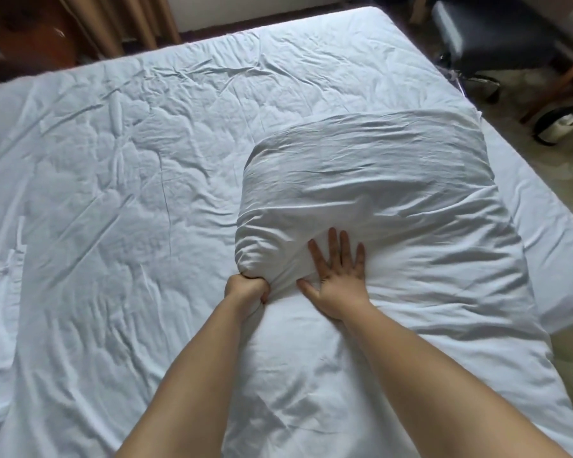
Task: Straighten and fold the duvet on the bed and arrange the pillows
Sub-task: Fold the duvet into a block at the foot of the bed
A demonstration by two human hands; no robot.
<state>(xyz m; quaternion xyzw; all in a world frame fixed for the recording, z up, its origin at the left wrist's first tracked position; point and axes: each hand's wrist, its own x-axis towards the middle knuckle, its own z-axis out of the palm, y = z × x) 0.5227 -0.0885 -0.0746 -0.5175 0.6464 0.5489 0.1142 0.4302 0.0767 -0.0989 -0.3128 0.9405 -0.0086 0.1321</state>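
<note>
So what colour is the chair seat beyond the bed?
Black, on the chair seat, seen in the head view.

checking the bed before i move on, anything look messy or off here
The duvet sits bunched in a lump on the bed's right side, the left hand gripping its corner. The sheet is heavily wrinkled.

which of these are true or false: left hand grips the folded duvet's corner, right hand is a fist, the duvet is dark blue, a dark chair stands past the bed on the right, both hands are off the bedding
1. The left hand grips a corner of the folded duvet. True.
2. The right hand is clenched in a fist. False: it lies flat on the duvet, fingers spread.
3. The duvet is dark blue. False: it is white.
4. A dark chair stands beyond the bed on the right. True.
5. Both hands are lifted clear of the bedding. False: both touch the duvet.
</note>
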